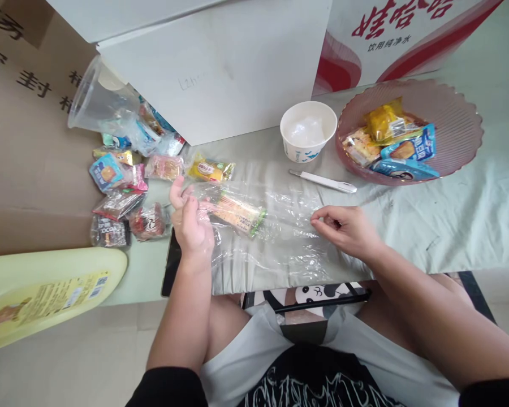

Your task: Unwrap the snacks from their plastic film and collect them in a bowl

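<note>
A clear plastic bag (280, 237) lies flat on the table in front of me, with a long snack packet (237, 213) in orange and green wrapping inside it. My left hand (190, 223) is at the bag's left end, its fingers closed on the plastic by the packet. At the bag's right edge my right hand (343, 229) pinches the film between thumb and fingers.
Several wrapped snacks (127, 192) lie at the left by a tipped clear cup (95, 99). A white paper bowl (307, 130), a white pen-like stick (322, 181) and a pink dish (458, 118) holding snacks stand behind. A yellow tray (46, 294) sits lower left.
</note>
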`<state>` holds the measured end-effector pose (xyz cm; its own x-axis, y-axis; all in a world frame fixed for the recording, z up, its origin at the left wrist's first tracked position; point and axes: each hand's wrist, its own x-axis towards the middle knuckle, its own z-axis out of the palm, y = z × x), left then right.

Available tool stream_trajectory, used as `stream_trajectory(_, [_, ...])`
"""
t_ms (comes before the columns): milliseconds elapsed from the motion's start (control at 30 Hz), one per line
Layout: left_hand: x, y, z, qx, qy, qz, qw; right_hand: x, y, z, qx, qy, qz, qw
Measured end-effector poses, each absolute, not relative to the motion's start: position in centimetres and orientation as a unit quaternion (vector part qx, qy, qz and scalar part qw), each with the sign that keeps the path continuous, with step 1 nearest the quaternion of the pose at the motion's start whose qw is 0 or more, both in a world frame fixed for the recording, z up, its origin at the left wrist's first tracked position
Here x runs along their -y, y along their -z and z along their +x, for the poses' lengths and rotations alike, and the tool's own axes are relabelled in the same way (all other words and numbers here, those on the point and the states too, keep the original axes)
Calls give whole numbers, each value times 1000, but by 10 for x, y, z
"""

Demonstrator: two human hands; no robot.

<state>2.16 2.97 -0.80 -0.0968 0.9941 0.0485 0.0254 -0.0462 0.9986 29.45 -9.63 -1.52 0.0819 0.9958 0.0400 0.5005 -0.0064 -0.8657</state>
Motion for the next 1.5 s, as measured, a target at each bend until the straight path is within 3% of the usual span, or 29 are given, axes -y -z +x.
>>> stream_trajectory(100, [-28, 9, 24, -491, -575, 505, 417, 95, 17, 295, 595, -313, -636, 379])
stream_trajectory(400, [-30, 13, 18, -544, -545, 516, 375, 94, 14, 299, 548, -265, -675, 417])
stream_trajectory(700, [-36, 21, 19, -532, -557, 515, 377, 97, 17, 299, 579, -252, -641, 437])
stream_trajectory(900, [-39, 27, 9, -493, -451, 632, 392, 96, 21, 299, 529, -160, -685, 474])
stream_trajectory(1167, [-38, 31, 3, -453, -379, 688, 422, 103, 22, 300, 479, -36, -644, 596])
stream_trajectory(1367, [-33, 28, 3, -403, -313, 785, 350, 103, 11, 306, 424, -52, -628, 651])
stream_trajectory(1500, [-32, 26, 3, -363, -322, 802, 349, 102, 9, 310, 373, -166, -628, 663])
